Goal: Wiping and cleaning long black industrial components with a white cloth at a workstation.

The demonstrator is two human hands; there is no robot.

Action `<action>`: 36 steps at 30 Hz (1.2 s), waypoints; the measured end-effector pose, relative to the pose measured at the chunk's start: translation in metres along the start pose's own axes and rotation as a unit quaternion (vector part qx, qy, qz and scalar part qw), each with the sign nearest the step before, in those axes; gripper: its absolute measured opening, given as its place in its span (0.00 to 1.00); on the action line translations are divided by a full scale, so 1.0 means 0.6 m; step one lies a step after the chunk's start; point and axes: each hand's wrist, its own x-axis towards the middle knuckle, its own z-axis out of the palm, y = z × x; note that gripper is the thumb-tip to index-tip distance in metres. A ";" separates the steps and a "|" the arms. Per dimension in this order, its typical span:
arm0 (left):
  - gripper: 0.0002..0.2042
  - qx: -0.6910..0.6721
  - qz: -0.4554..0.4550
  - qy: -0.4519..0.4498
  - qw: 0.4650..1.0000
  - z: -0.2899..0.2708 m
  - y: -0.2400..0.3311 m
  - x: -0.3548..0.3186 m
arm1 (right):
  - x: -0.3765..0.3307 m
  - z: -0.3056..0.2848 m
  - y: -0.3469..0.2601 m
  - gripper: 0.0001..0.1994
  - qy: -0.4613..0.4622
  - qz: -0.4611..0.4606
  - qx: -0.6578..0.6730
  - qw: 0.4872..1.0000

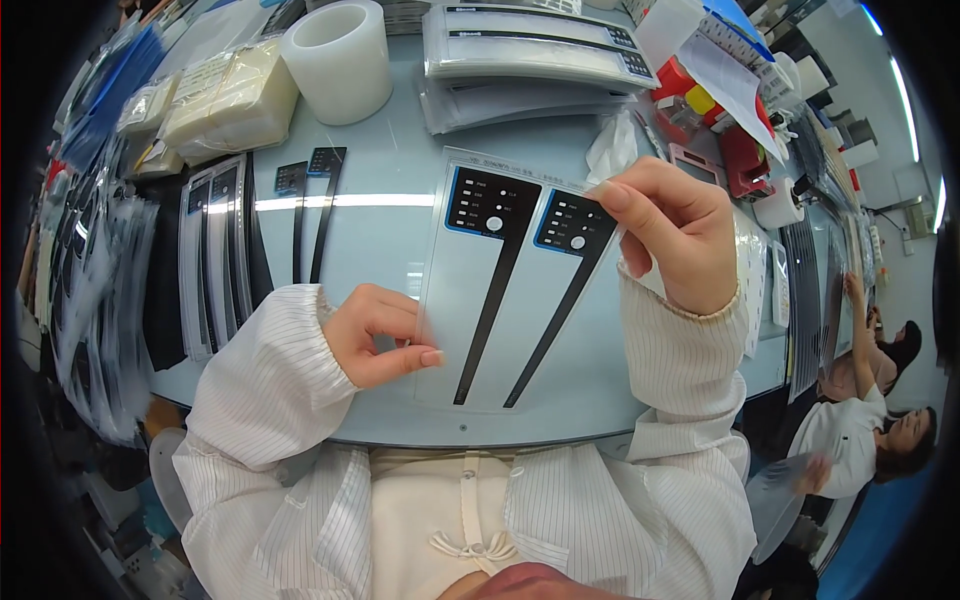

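A clear plastic sheet (495,290) carrying two black overlay panels with long tails stands tilted up in front of me. Each panel has a blue edge, small white marks and a round pale dot. My right hand (685,235) pinches the sheet's upper right corner between thumb and fingers. At its left edge my left hand (380,335) is closed, thumb across the front and fingers partly hidden behind the sheet. Left of it on the table lie two loose black overlay strips (322,215), and beside those a row of similar sheets (215,260).
A thick roll of clear film (338,65) and a wrapped cream stack (232,100) stand at the back left. More sheets are piled (535,60) at the back centre. A crumpled tissue (612,148) and a red tape dispenser (745,165) sit right. Co-workers (850,440) are far right.
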 end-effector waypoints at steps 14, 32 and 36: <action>0.10 0.002 -0.004 0.003 1.000 -0.001 -0.002 0.001 | 0.007 0.007 0.001 0.07 0.031 -0.004 -0.010 0.999; 0.10 -0.003 0.004 0.004 1.000 0.000 -0.001 0.002 | 0.006 0.008 0.006 0.08 0.036 0.011 -0.011 0.999; 0.10 0.001 0.010 0.007 1.000 -0.003 -0.001 0.001 | 0.005 0.009 0.006 0.08 0.040 0.022 0.004 0.999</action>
